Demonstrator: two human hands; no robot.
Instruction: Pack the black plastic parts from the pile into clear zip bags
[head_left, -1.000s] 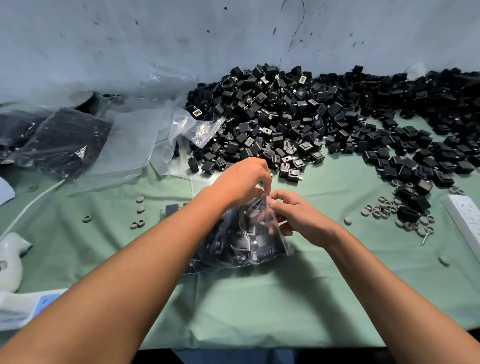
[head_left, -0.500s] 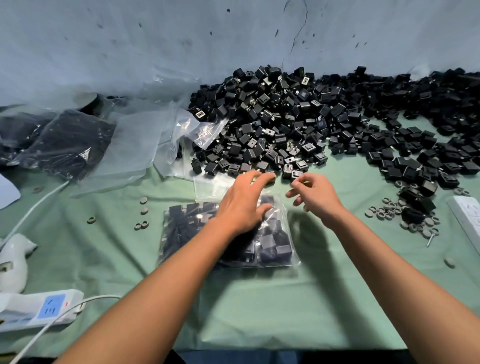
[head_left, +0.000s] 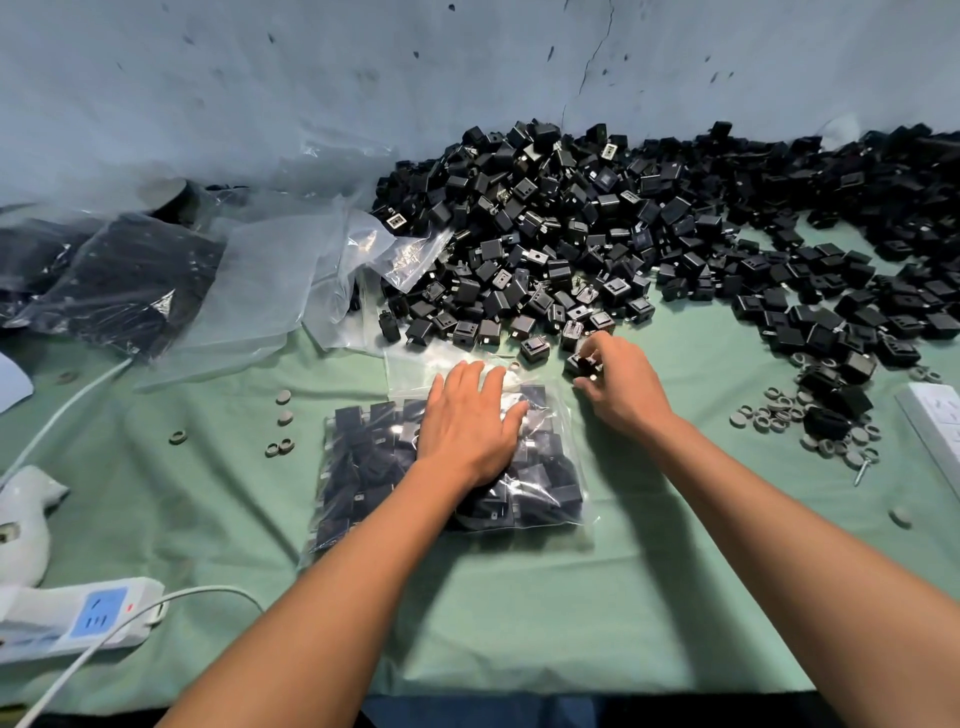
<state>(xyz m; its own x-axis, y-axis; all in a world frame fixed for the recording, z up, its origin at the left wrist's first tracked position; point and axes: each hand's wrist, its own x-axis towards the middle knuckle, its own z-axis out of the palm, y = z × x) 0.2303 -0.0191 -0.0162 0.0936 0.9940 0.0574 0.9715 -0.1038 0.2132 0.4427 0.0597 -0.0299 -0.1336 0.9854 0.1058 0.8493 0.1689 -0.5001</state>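
Nearest, a full bag (head_left: 447, 467) of black parts lies flat on the green cloth (head_left: 519, 613); this bag serves as landmark. The left hand (head_left: 467, 421) rests on top of it, fingers straight and spread, pressing it down; whether its zip is sealed cannot be told, the mouth edge being glare and folds. Just right of the bag and slightly beyond, the right hand (head_left: 621, 387) has its fingers curled round one black part (head_left: 579, 364) at the pile's near edge (apparently one more piece to pack). Left of the bag: grey rings (head_left: 280, 447), a power strip (head_left: 72, 618) and its white cable. Right of the bag: more rings (head_left: 774, 415), a screw, and a white block cut off by the frame edge. Beyond the bag to the left lie empty clear bags (head_left: 270, 291) and dark filled bags (head_left: 119, 280), their contents blurred by plastic and their number uncertain. Beyond the bag to the right stretches the pile (head_left: 597, 234), running out of frame; by this evidence the task is only partly done: a few bags filled, hundreds of loose parts left against the wall (head_left: 363, 78).
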